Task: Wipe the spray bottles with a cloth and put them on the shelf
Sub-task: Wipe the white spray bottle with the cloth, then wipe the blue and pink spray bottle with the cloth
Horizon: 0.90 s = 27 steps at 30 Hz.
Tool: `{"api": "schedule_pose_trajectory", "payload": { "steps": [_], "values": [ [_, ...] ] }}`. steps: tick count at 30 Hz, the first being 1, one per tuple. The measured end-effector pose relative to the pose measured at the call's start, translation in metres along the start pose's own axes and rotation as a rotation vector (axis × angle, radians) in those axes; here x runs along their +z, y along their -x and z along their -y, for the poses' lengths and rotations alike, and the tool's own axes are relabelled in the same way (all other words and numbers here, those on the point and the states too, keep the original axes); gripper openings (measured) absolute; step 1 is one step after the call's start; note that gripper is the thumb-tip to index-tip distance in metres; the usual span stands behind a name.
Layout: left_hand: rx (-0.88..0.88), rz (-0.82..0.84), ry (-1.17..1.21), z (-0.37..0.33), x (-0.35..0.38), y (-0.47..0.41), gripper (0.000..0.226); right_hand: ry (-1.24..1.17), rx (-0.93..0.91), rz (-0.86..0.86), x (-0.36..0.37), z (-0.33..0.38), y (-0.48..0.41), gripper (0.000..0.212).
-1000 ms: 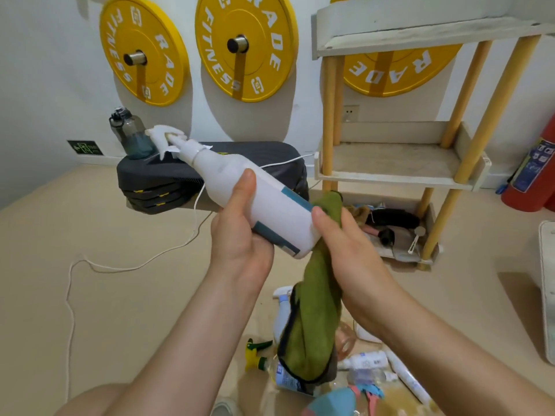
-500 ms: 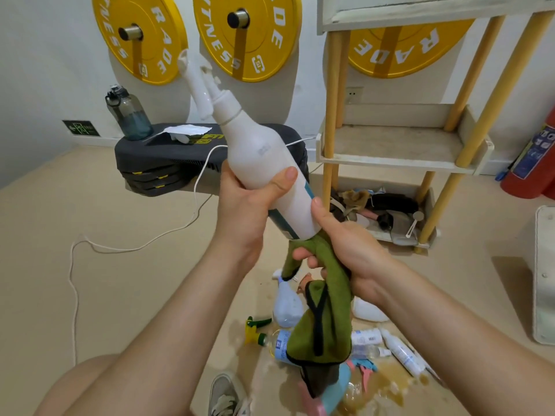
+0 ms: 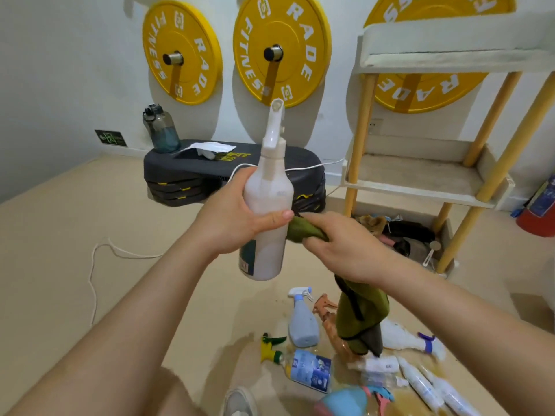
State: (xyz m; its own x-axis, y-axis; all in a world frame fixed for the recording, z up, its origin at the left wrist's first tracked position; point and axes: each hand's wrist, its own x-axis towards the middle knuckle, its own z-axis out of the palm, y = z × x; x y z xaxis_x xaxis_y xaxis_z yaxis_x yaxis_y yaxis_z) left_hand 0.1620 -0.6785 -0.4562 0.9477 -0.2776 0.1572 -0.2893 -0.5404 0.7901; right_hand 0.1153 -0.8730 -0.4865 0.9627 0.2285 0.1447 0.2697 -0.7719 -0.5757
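Note:
My left hand (image 3: 237,217) grips a tall white spray bottle (image 3: 267,205) upright around its middle, nozzle at the top. My right hand (image 3: 345,244) holds a green cloth (image 3: 303,231) pressed against the bottle's right side; the rest of the cloth (image 3: 360,319) hangs down below my wrist. The wooden shelf (image 3: 420,178) with yellow posts stands to the right, its middle board bare. Several more spray bottles lie on the floor below, among them a pale blue one (image 3: 301,322) and a clear one with a blue label (image 3: 309,370).
A black step platform (image 3: 192,172) sits by the wall with a water jug (image 3: 160,129) and a white cable (image 3: 99,265) trailing over the floor. Yellow weight plates (image 3: 282,49) hang on the wall. A red extinguisher (image 3: 537,211) stands far right. The floor around the bottles looks wet.
The bottle went from lying tilted to standing upright in my left hand. My right hand moved the cloth from the bottle's base up to its right side.

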Motion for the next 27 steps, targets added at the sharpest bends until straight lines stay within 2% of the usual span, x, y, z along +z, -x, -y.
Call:
{"api": "schedule_pose_trajectory", "payload": {
  "steps": [5,8,13,17,20,25,27],
  "values": [
    [-0.083,-0.030,-0.082,0.047,-0.026,0.013,0.085,0.179,-0.050,0.049,0.005,0.013,-0.008,0.010],
    [-0.200,-0.070,-0.162,0.090,-0.031,0.026,0.089,0.189,-0.058,0.077,0.020,0.014,-0.017,0.012],
    [-0.382,-0.084,-0.125,0.177,-0.005,0.043,0.072,0.227,-0.043,0.123,0.068,-0.008,-0.027,0.009],
    [-0.469,-0.053,-0.095,0.252,0.030,0.052,0.077,0.211,-0.017,0.120,0.097,-0.029,-0.026,0.007],
    [-0.610,-0.038,-0.042,0.299,0.057,0.058,0.083,0.029,0.135,0.043,0.115,-0.041,-0.027,0.009],
    [-0.705,-0.011,0.018,0.350,0.099,0.055,0.086,-0.539,0.656,-0.069,0.148,-0.058,-0.027,0.019],
    [-0.734,-0.009,0.046,0.368,0.113,0.053,0.085,-0.593,0.749,-0.083,0.161,-0.066,-0.022,0.020]
  ]
}}
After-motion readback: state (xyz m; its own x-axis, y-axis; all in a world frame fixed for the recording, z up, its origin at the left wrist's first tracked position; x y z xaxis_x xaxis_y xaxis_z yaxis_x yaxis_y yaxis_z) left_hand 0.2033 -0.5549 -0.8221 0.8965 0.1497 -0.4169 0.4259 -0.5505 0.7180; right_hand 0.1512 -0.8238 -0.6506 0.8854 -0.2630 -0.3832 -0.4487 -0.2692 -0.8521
